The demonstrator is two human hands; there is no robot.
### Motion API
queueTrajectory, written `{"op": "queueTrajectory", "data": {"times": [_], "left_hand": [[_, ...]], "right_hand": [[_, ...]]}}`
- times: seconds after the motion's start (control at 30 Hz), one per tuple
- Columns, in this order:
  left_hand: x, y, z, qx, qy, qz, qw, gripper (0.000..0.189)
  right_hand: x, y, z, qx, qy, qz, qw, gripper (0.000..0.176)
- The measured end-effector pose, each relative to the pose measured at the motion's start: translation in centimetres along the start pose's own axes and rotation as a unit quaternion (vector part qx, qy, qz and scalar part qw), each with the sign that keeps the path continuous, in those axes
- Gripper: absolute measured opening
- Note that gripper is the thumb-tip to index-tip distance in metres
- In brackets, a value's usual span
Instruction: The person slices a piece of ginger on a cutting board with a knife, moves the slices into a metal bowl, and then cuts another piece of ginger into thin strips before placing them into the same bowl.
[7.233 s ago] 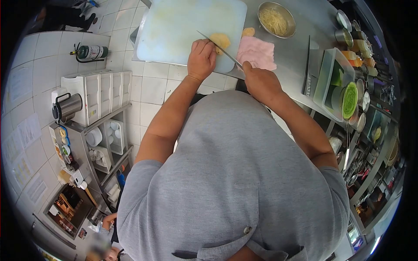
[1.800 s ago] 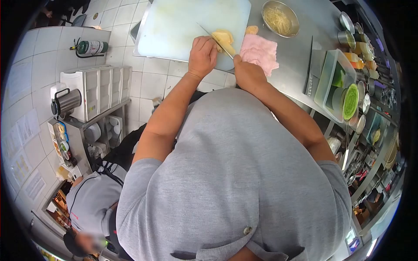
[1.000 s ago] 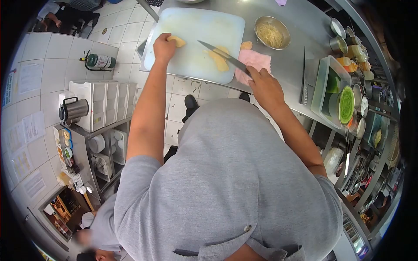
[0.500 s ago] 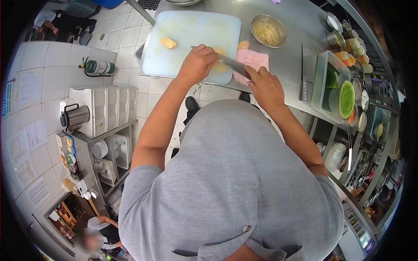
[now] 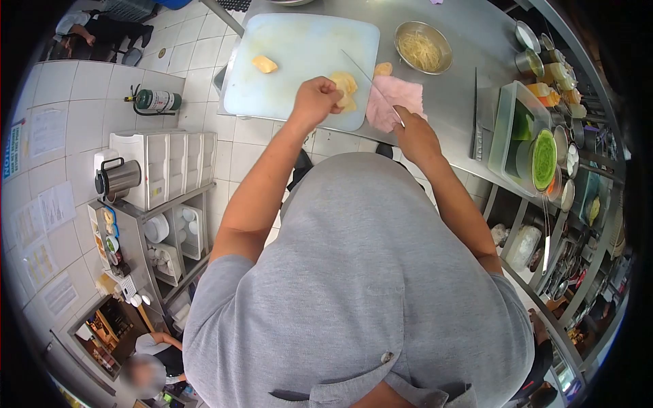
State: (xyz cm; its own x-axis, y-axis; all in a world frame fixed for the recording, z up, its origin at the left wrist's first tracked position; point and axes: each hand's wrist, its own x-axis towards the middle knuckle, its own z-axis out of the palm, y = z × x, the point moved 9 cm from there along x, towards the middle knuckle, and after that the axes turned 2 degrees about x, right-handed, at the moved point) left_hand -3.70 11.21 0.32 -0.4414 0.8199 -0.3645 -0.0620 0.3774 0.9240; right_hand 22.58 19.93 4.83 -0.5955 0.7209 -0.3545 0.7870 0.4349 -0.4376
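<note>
My right hand [image 5: 416, 136] grips the handle of a kitchen knife [image 5: 371, 81]. Its long blade points up and left, over the edge of the white cutting board [image 5: 292, 41] and a pink cloth [image 5: 398, 95]. Beside a small pile of thin pale-yellow slices [image 5: 345, 85] on the board is my left hand [image 5: 317, 102], its fingers curled together. Whatever those fingertips may hold is hidden. A peeled yellow chunk [image 5: 264, 64] lies farther left on the board. Another yellow piece [image 5: 383, 69] rests by the cloth, just off the board's right edge.
A metal bowl [image 5: 423, 47] of thin yellow strips stands on the steel table [image 5: 462, 88]. To the right are another long dark-edged blade [image 5: 476, 115], a clear plastic tub [image 5: 503, 129] and a strainer with green contents [image 5: 544, 160]. Two other people are at the left edges.
The knife has swung away from my left hand, its tip now pointing up over the board. My left hand has come off the blade and sits beside the slices, which show more fully.
</note>
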Motion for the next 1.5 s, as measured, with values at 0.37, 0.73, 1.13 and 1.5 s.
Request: {"op": "queueTrajectory", "data": {"times": [0.37, 0.73, 1.13, 1.5], "left_hand": [[-2.1, 0.7, 1.1, 0.302, 0.223, 0.161, 0.913, 0.042], [-1.1, -1.2, -4.7, -0.024, 0.128, -0.005, 0.991, 0.020], [-0.9, 1.0, -2.3, 0.291, 0.212, 0.113, 0.926, 0.033], [2.3, 2.5, -4.2, 0.411, 0.062, 0.249, 0.875, 0.016]], "right_hand": [[-0.5, 0.5, 0.8, 0.026, -0.008, -0.003, 1.000, 0.051], [-0.6, 0.9, 0.9, 0.030, -0.014, 0.002, 0.999, 0.050], [-1.8, 0.0, -1.0, 0.015, 0.045, -0.025, 0.999, 0.043], [-5.3, 2.0, -2.3, 0.062, -0.109, -0.042, 0.991, 0.028]]}}
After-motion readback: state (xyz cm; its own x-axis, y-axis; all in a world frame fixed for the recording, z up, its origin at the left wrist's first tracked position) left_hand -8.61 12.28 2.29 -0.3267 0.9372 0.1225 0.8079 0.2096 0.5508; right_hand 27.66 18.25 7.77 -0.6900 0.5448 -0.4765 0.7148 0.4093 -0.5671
